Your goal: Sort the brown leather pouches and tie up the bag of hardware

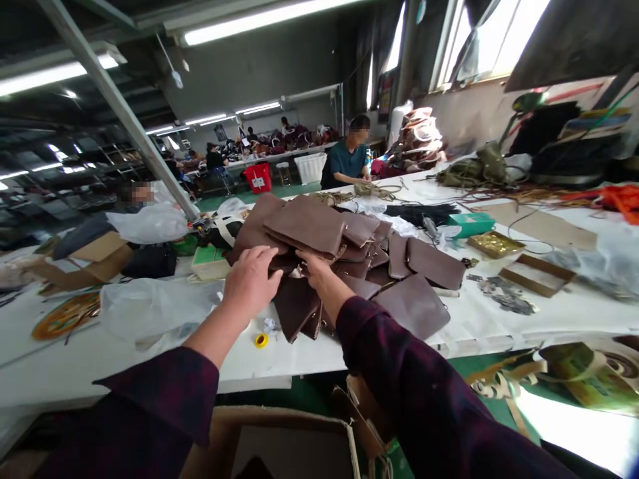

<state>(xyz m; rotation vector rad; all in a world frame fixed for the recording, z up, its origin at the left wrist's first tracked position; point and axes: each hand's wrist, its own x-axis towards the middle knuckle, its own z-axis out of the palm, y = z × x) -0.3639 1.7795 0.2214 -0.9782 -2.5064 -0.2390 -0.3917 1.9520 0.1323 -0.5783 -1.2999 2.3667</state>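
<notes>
Where the heap of brown leather pieces point(344, 256) lies on the white worktop point(499, 319), the left hand point(252, 279) rests spread open on it, while the right hand point(312, 266) reaches in, its grip hidden.

I see the pile of brown leather pieces point(344, 259) filling the middle of the surface point(279, 359). Left of it a plastic bag point(150, 309) blocks the way. The front edge is bare except for a small yellow ring point(260, 340).
</notes>
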